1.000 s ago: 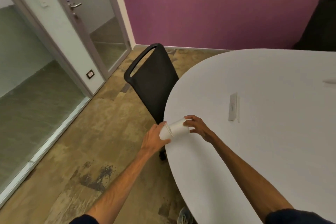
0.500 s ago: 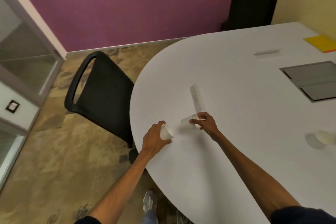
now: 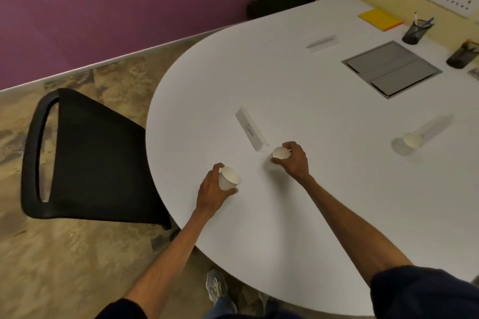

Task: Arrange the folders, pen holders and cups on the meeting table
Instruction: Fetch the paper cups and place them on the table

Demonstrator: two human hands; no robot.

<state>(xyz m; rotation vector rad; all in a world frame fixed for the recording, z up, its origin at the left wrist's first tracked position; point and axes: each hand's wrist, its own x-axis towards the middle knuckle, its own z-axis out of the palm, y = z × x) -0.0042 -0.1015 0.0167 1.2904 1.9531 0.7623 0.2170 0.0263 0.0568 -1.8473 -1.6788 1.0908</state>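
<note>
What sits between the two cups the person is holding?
Nothing: the head view shows only bare table between the left cup and the right cup. The name card lies just beyond.

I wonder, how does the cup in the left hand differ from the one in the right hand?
The left cup is tilted, mouth toward the right; the right cup looks nearer upright. The left cup is by the table edge; the right cup is beside the name card. Both are white, each gripped by one hand.
</note>
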